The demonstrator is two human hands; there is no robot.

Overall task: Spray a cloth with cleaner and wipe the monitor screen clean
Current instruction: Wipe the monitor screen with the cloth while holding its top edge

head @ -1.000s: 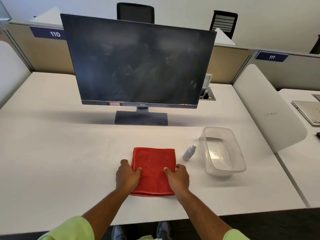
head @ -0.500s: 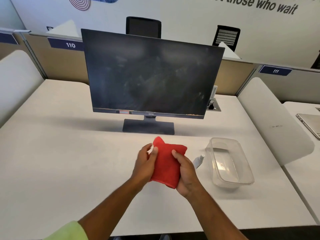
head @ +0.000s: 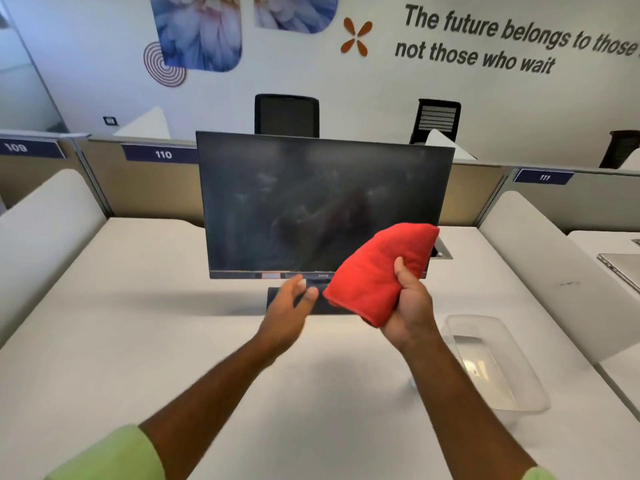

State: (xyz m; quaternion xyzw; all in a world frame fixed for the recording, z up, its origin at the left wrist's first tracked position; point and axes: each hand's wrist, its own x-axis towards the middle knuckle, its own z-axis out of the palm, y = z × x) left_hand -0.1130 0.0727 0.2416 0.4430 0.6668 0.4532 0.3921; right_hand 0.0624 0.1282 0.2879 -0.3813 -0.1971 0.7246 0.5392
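Hands: right hand (head: 407, 308) grips red cloth (head: 375, 271) (folded), left hand (head: 289, 306) loose, near monitor (head: 311, 202).

A clear plastic tub (head: 498, 365) sits on the white bench (head: 145, 334), right of centre. A closed laptop (head: 621, 271) lies on the neighbouring bench at far right. Two black chairs (head: 286, 115) stand behind the partition, which carries number plates 109, 110 (head: 162, 154) and 111.
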